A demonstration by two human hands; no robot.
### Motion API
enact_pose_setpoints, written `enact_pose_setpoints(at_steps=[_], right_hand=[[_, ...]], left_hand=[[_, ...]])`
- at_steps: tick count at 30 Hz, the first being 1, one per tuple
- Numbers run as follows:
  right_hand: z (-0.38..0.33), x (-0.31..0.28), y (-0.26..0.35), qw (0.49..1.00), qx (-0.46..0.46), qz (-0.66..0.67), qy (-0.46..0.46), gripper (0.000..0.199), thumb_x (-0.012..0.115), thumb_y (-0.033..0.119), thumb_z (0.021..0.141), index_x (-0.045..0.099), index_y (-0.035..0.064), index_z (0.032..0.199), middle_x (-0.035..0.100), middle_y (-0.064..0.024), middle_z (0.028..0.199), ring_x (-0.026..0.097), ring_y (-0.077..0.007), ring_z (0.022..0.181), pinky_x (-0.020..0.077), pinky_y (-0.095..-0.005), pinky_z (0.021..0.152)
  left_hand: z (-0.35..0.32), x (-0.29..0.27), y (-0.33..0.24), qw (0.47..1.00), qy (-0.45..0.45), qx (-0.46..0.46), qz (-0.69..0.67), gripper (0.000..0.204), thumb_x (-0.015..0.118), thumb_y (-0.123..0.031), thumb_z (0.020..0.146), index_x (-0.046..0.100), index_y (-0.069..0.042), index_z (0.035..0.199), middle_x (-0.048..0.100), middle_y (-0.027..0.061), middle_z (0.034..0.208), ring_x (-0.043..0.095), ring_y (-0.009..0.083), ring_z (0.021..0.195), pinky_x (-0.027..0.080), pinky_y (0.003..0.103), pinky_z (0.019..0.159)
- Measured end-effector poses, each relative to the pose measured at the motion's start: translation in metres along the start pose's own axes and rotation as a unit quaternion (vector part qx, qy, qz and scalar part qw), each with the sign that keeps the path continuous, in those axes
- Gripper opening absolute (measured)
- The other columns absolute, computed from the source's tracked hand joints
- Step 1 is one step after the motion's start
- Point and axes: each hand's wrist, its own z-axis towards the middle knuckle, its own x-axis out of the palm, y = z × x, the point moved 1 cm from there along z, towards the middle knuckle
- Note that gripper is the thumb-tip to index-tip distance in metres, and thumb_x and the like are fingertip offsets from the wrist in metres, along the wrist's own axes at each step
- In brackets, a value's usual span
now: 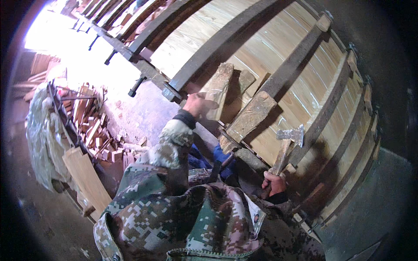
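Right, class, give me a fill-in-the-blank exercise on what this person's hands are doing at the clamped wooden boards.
1. The right hand grips the wooden handle of a ____.
2. The left hand holds a wooden ____ against the boards.
3. The boards are pressed together by dark metal ____.
4. The pile of wood offcuts lies to the person's ____.

Missing words: hammer; wedge; clamps; left

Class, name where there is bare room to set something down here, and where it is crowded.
Bare: the floor between the scrap-wood heap and the clamped panels. Crowded: around the left hand on the wedge and the right hand with the hatchet.
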Motion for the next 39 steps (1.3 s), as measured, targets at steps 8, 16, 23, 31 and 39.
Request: enact_pose_setpoints(at_steps=[8, 16, 23, 31, 39], right_hand=[[-0.055, 0.097, -0.030, 0.990, -0.014, 0.113, -0.079, 0.019, 0.073, 0.007, 0.086, 0.055, 0.0097, 0.085, 0.051, -0.0026, 0.065, 0.050, -0.0165, 0.046, 0.0417, -0.0328, 0.044], [-0.076, 0.217, -0.078, 0.978, 0.080, 0.192, -0.033, 0.015, 0.067, 0.008, 0.093, 0.053, 0.0111, 0.092, 0.045, -0.0030, 0.062, 0.048, -0.0179, 0.051, 0.0433, -0.0378, 0.051], [-0.100, 0.266, -0.085, 0.994, 0.016, 0.089, -0.058, 0.015, 0.072, 0.008, 0.090, 0.058, 0.0074, 0.088, 0.051, -0.0028, 0.060, 0.051, -0.0175, 0.047, 0.0430, -0.0361, 0.047], [-0.109, 0.277, -0.105, 0.995, 0.005, -0.087, -0.038, 0.018, 0.074, 0.014, 0.089, 0.057, 0.0073, 0.086, 0.056, -0.0019, 0.064, 0.054, -0.0140, 0.056, 0.0429, -0.0338, 0.054], [-0.097, 0.286, -0.109, 0.995, -0.009, -0.086, -0.044, 0.018, 0.072, 0.016, 0.088, 0.058, 0.0067, 0.083, 0.056, -0.0008, 0.065, 0.051, -0.0131, 0.058, 0.0411, -0.0331, 0.057]], left_hand=[[-0.022, -0.143, -0.080, 0.944, -0.039, 0.282, 0.167, 0.072, 0.097, -0.020, 0.065, 0.066, 0.006, 0.126, 0.075, 0.0105, 0.104, 0.069, 0.0148, 0.093, 0.058, 0.033, 0.085], [0.024, -0.234, -0.164, 0.929, -0.068, 0.351, 0.099, 0.084, 0.095, -0.027, 0.071, 0.059, 0.008, 0.138, 0.070, 0.0196, 0.126, 0.068, 0.0214, 0.110, 0.052, 0.033, 0.103], [0.092, -0.207, -0.237, 0.838, 0.117, 0.434, 0.311, 0.065, 0.089, -0.040, 0.080, 0.072, 0.004, 0.123, 0.076, 0.0133, 0.110, 0.069, 0.0201, 0.102, 0.054, 0.034, 0.094], [0.155, -0.167, -0.191, 0.936, 0.163, 0.300, 0.083, 0.054, 0.088, -0.033, 0.083, 0.073, 0.003, 0.119, 0.076, 0.0110, 0.107, 0.071, 0.0162, 0.094, 0.056, 0.030, 0.088], [0.167, -0.097, -0.154, 0.786, -0.017, 0.389, 0.480, 0.080, 0.094, -0.047, 0.069, 0.067, -0.004, 0.131, 0.068, 0.0219, 0.117, 0.066, 0.0336, 0.111, 0.055, 0.044, 0.097]])
